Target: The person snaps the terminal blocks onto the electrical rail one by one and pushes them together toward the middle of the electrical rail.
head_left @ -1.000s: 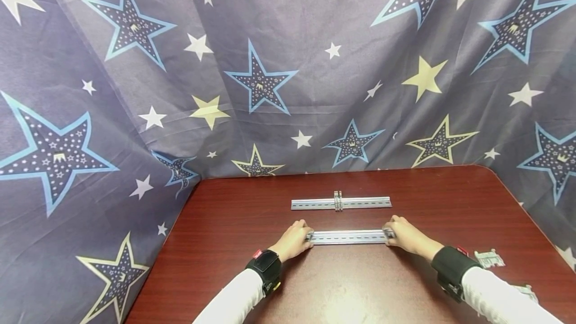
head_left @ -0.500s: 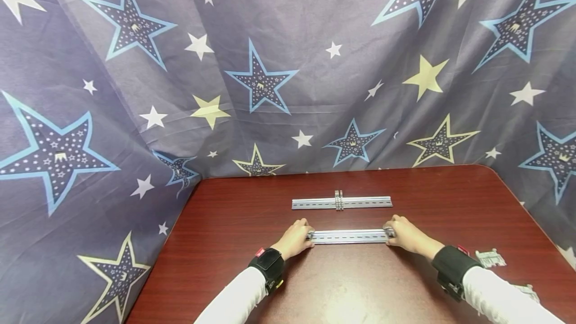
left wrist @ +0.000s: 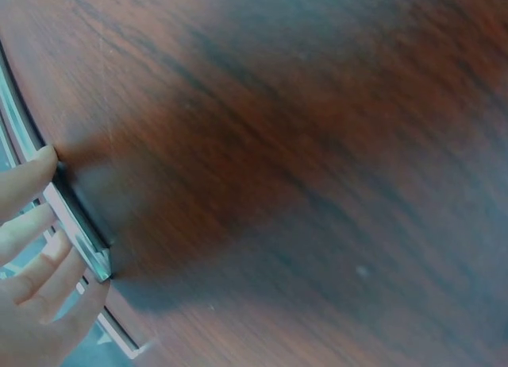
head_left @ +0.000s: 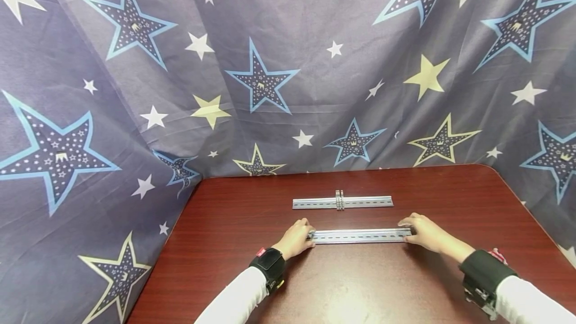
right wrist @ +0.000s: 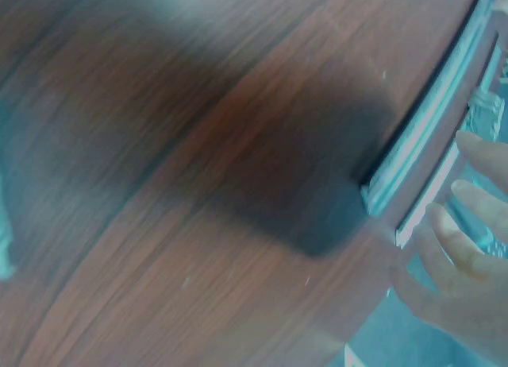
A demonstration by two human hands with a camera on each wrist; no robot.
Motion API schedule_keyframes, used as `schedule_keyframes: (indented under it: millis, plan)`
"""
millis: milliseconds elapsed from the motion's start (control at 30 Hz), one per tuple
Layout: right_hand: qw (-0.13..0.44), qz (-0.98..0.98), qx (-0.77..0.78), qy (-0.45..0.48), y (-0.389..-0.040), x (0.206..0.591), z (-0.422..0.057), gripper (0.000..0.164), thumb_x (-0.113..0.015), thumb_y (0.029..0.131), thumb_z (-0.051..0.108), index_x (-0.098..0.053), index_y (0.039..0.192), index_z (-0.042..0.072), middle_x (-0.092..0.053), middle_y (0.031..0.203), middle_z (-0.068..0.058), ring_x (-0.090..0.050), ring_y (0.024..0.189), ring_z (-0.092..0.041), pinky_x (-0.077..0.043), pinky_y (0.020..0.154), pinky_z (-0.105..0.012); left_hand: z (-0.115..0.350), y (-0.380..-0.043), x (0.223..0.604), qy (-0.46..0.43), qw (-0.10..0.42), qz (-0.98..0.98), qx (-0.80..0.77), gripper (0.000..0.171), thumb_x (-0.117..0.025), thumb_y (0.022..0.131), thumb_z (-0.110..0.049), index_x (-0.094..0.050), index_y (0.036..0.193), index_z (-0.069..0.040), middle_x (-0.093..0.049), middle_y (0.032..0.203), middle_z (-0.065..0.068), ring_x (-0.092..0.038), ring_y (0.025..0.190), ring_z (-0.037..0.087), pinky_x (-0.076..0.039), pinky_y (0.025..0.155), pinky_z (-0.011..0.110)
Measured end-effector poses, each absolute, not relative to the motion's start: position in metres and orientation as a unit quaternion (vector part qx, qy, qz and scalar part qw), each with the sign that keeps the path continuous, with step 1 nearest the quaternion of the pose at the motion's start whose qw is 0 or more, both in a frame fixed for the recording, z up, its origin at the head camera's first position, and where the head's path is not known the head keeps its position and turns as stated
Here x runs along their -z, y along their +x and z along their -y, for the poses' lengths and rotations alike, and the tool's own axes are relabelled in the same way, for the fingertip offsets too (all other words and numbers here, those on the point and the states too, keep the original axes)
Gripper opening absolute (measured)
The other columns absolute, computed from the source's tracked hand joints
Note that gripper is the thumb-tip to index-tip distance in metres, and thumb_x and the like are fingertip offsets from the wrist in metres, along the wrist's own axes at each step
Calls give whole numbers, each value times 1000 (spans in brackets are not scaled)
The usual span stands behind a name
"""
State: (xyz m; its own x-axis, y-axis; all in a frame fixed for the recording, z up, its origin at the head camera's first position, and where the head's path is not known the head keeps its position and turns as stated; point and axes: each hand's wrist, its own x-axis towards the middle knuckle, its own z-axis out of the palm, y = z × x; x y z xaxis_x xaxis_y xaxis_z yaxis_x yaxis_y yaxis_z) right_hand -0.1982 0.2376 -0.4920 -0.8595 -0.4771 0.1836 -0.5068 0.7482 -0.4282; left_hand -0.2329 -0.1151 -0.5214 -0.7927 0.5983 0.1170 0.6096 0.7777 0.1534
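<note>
A silver slotted DIN rail lies across the table in the head view. My left hand holds its left end between thumb and fingers, and in the left wrist view the fingers curl over that rail end. At the other end, my right hand hovers with fingers spread. The right wrist view shows these fingers apart from the rail's free end. Farther back lies a second DIN rail, parallel to the first, with small pale clip-on blocks near its middle.
The red-brown wooden table has a rounded far right corner. A grey star-patterned cloth hangs behind it and at both sides. A pale piece shows at the right wrist view's left edge.
My right hand has let go of the near rail and moved to the right, uncovering its right end. Its forearm now covers the pale green pieces. My left hand stays in place.
</note>
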Motion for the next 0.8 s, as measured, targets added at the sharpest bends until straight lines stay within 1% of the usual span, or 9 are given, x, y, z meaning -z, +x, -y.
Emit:
schedule_keyframes:
  millis: [100,233,467,800]
  plan:
    - [30,935,-249,251,-192,488,-253,28,-69,66,4,-62,92,-5,-57,81,-9,-56,77,-28,-44,67,-38,115,-233,522,-324,35,941,94,27,-74,66,-23,-67,87,-8,-50,79,0,-50,77,16,-43,66,26]
    - [25,941,-265,207,-181,486,-276,29,-70,67,4,-62,93,-4,-57,82,-9,-57,76,-29,-45,65,-38,114,-234,524,-324,33,941,91,27,-74,66,-23,-67,88,-8,-50,79,0,-50,77,16,-43,67,25]
    - [17,951,-271,148,-165,481,-311,31,-70,68,7,-61,96,-5,-58,87,-16,-57,79,-35,-45,65,-43,114,-233,522,-320,28,942,92,27,-73,67,-23,-67,89,-9,-50,79,0,-50,77,15,-42,65,25]
    - [-9,962,-256,95,-153,487,-341,33,-68,72,12,-60,96,-8,-59,90,-25,-58,80,-39,-44,66,-48,115,-233,521,-326,31,940,91,27,-74,66,-21,-66,88,-8,-49,78,0,-50,76,15,-42,67,25]
